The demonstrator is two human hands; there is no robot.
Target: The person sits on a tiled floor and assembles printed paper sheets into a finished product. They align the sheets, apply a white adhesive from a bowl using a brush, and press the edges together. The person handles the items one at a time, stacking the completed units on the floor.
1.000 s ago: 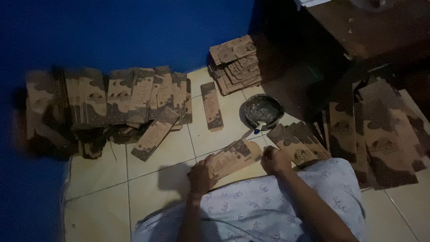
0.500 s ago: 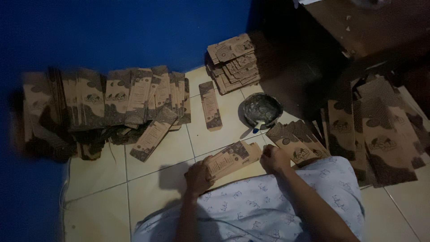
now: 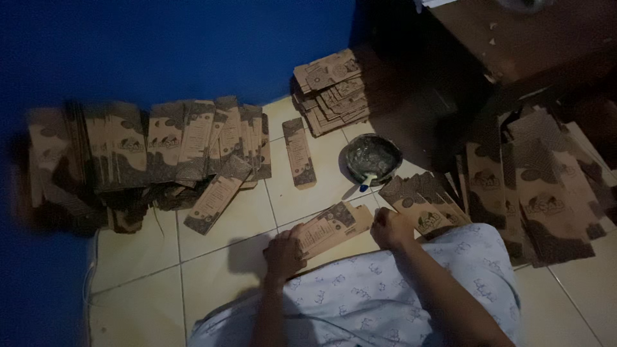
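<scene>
I look down at a dim tiled floor over my lap, which is covered in pale patterned cloth [image 3: 385, 295]. My left hand [image 3: 283, 254] presses on the near end of a flat brown printed cardboard sleeve [image 3: 329, 226] lying at the edge of my lap. My right hand [image 3: 389, 227] grips its other end, fingers curled on the cardboard. Just right of that hand lies a small fanned pile of the same brown sleeves [image 3: 421, 199].
A dark round bowl [image 3: 373, 157] with a stick in it sits beyond my hands. One single sleeve [image 3: 299, 152] lies on the tiles. Rows of sleeves [image 3: 160, 148] line the blue wall; other piles lie at the back [image 3: 332, 90] and right [image 3: 540, 186], by dark wooden furniture [image 3: 533, 38].
Both hands stay on the sleeve at my lap; they have shifted only slightly. The view has drifted a little.
</scene>
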